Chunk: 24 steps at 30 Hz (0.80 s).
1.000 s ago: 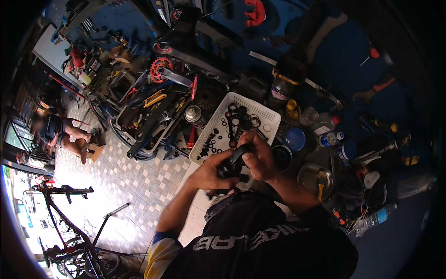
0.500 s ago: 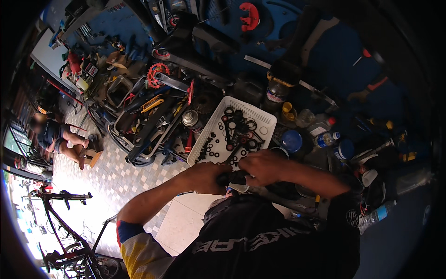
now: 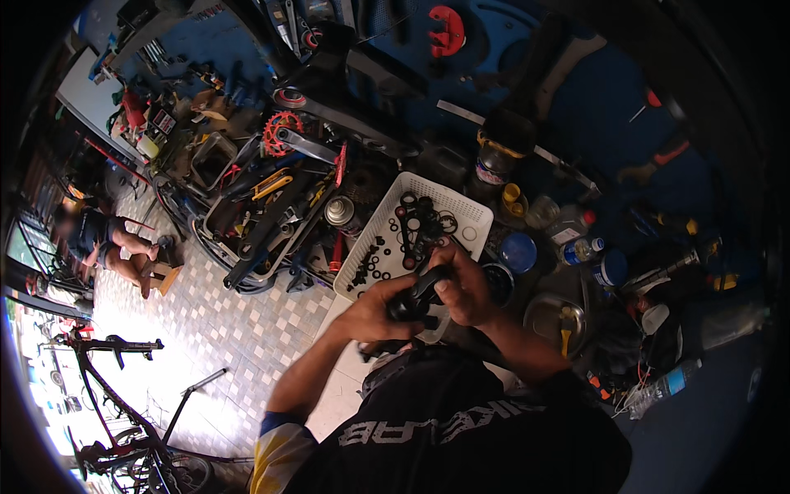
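Close to my body, my left hand [image 3: 377, 311] has its fingers closed round a dark, rounded black bike part [image 3: 405, 308]. My right hand [image 3: 466, 290] grips a curved black piece [image 3: 431, 284] just above it, thumb pressed on top. The two pieces touch or overlap; I cannot tell if they are one part. Under and beyond my hands lies a white perforated plastic tray [image 3: 455, 198], holding several black rings, bolts and small linkage parts [image 3: 418, 221].
A spray can [image 3: 339, 212] stands left of the tray, beside a bin of bike parts [image 3: 255, 235]. To the right are a blue-lidded jar [image 3: 517, 251], bottles [image 3: 582, 249] and a metal basin with a brush [image 3: 556, 323]. A person [image 3: 103, 239] sits far left; a bike frame [image 3: 107, 395] stands lower left.
Both forearms have swung inward and stand steeper. My right hand has turned upright, showing the black piece in its grip. The metal basin with the brush has come into sight.
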{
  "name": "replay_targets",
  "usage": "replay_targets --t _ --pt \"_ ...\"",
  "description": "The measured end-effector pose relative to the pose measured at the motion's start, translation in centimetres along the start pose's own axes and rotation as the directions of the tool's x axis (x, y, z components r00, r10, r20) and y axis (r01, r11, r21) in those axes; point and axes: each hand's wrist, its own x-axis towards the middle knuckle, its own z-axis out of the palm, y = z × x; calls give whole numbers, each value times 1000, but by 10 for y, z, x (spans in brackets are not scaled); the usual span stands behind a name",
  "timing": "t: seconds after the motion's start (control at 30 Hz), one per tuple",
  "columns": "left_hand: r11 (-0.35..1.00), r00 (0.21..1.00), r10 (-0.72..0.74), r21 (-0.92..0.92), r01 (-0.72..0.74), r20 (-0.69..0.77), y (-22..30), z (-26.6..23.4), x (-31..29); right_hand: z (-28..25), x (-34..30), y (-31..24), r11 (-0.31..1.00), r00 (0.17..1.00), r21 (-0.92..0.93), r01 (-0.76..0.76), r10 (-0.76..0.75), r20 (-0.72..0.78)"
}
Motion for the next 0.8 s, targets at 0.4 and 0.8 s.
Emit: replay_targets --t 0.4,0.8 --pt "816 953 -242 571 97 185 41 -10 2 -44 0 -49 661 832 -712 235 242 499" --pt "883 932 -307 421 205 191 44 -19 6 -45 2 -35 858 926 -495 137 66 371"
